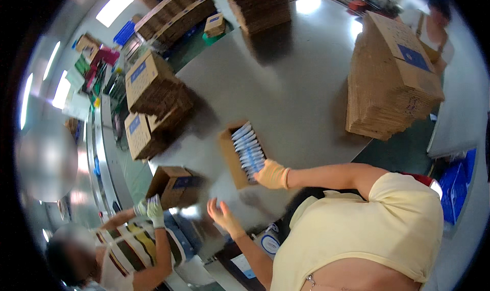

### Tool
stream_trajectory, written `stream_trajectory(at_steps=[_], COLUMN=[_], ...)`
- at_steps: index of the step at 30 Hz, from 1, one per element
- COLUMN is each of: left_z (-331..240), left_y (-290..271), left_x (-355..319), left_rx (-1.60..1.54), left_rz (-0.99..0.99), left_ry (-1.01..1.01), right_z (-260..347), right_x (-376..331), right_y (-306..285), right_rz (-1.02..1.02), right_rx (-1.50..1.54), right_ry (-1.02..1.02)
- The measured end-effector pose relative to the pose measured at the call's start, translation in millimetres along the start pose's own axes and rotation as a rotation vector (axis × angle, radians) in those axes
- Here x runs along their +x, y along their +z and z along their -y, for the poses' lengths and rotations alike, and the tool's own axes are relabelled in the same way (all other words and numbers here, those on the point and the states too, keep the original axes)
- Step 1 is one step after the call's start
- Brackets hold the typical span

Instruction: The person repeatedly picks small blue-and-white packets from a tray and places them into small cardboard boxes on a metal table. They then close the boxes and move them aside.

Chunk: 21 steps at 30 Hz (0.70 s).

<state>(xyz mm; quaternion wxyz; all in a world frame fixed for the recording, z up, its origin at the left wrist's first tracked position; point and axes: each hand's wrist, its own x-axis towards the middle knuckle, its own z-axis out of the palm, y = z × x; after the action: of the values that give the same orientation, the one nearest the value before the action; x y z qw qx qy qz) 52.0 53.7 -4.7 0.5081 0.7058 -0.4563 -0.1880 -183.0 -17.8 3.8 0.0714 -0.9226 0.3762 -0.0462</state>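
Note:
An open cardboard carton (227, 150) rests on the metal table in front of me. A row of white and pale-blue flat packets (249, 148) stands packed inside it. My right hand (272, 174), in a pale orange knitted glove, is closed at the carton's near right edge, against the last packets; its fingertips are partly hidden. Bare and off to the left of the carton's near end, my left hand (224, 218) is held in the air with its fingers apart and nothing in it.
Stacks of flat cardboard stand on the metal table (301, 77): a tall one (388, 87) at right, another (258, 8) at the far edge. Closed cartons (153, 87) sit at left. A gloved co-worker (148, 245) handles an open carton (173, 186); another person (429, 31) stands far right.

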Motion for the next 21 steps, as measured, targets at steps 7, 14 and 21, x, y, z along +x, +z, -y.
stream_trajectory(at_steps=[7, 14, 21], left_z=[18.9, 54.2, -40.8], left_y=[-30.4, 15.6, 95.8], left_x=[-74.7, -96.4, -68.1], left_rx=[0.022, 0.012, -0.132], left_rz=[0.169, 0.469, 0.668], left_ry=[-0.173, -0.144, 0.087], right_z=[-217.0, -205.9, -197.4], right_x=[-42.7, -71.6, -254.8], right_y=[-54.9, -186.6, -296.4], right_rz=[-0.109, -0.351, -0.809], right_rx=[-0.243, -0.310, -0.725], right_ry=[0.719, 0.942, 1.474])
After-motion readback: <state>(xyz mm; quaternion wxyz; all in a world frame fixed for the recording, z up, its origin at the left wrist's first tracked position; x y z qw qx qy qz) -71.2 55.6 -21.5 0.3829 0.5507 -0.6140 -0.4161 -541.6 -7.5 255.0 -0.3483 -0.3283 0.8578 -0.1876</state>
